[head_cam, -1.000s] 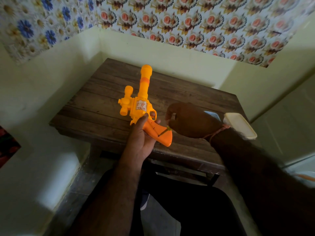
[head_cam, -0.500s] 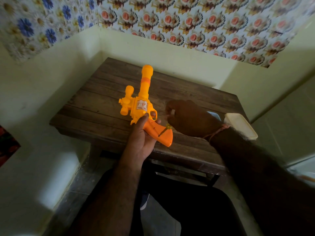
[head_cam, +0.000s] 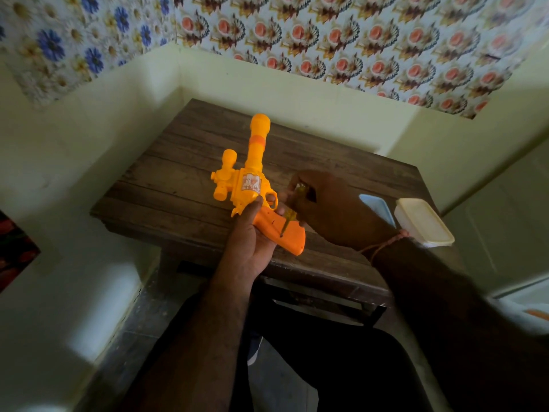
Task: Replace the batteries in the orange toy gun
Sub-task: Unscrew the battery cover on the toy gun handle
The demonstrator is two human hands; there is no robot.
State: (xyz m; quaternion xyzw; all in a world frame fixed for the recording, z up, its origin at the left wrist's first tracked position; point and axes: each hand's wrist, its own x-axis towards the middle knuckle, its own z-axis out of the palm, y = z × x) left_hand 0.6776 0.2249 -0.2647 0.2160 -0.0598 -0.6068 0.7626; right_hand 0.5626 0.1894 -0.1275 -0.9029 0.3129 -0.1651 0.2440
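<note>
Both hands meet over the near edge of the wooden table (head_cam: 184,162). Left hand (head_cam: 249,251) comes up from six o'clock and grips the orange toy gun (head_cam: 252,185) from below, fingers wrapped under the darker orange handle and the thumb lying along its upper side near the trigger guard. Right hand (head_cam: 329,206) reaches in from four o'clock, its fingers curled round a small screwdriver (head_cam: 289,217) with a yellowish handle; the tip rests on the side of the gun's handle, at what looks like a small hole or screw. A reddish thread (head_cam: 383,246) circles the right wrist.

The gun is held just above the table, barrel pointing toward twelve o'clock, with a scope-like knob on its nine o'clock side. A sticker with a white and orange design sits on the body; no writing on it can be read.

At three o'clock of the hands, on the table's right end, lies a pale blue lid-like piece (head_cam: 375,208), partly hidden by the right hand, and just beyond it a cream plastic box (head_cam: 421,221) overhanging the table edge. Floral wallpaper (head_cam: 326,34) runs across the wall at twelve o'clock above pale green paint. The person's dark-clad legs fill the view at six o'clock.
</note>
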